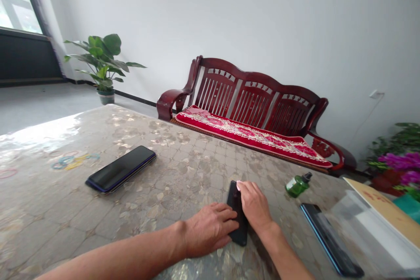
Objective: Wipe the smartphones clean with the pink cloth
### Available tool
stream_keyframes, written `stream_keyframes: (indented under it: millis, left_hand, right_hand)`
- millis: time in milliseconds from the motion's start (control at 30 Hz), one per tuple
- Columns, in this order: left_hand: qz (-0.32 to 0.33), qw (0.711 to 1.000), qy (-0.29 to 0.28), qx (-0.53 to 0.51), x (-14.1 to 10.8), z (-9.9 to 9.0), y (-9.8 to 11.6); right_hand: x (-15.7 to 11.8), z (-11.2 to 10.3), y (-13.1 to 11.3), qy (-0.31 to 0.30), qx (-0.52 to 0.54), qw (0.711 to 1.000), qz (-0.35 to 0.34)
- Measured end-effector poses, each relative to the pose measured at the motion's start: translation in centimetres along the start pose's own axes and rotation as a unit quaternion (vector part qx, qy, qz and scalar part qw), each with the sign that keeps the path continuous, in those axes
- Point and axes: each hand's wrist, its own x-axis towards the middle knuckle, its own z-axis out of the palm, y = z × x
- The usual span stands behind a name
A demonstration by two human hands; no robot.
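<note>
A black smartphone (242, 229) lies on the patterned table cover, its long side pointing away from me. From the left, my left hand (211, 229) rests across its lower half, fingers slightly apart and stretched over the dark surface. My right hand (254, 203) is at the far right edge of the same phone, its fingers bent and pressed together. Something small and pale shows at its fingertips; whether that is a nail or a thin object, I cannot make out. The palms hide part of the phone's sides.
Stacked dark phones (121, 169) lie to the left, near colourful rubber bands (70, 161). On the right are a green pump bottle (298, 185), a blue-edged phone (330, 238), and a clear plastic sleeve (364, 227) with papers. A wooden bench (252, 96) stands behind the table.
</note>
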Motion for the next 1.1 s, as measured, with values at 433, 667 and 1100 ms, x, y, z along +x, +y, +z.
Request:
stream_keyframes:
  millis: [433, 667, 1100]
  left_hand:
    - [-0.001, 1.000, 0.004, -0.002, 0.0, 0.4, -0.2]
    - [-0.004, 1.000, -0.001, -0.006, 0.0, 0.2, -0.1]
    - [-0.006, 1.000, 0.003, -0.009, 0.0, 0.2, 0.0]
  right_hand:
    - [-2.4, -1.0, 0.1, 0.015, 0.011, 1.000, -0.022]
    - [-1.1, -0.3, 0.7, 0.017, -0.008, 1.000, -0.001]
    - [-0.6, -0.3, 0.1, -0.003, 0.030, 1.000, 0.009]
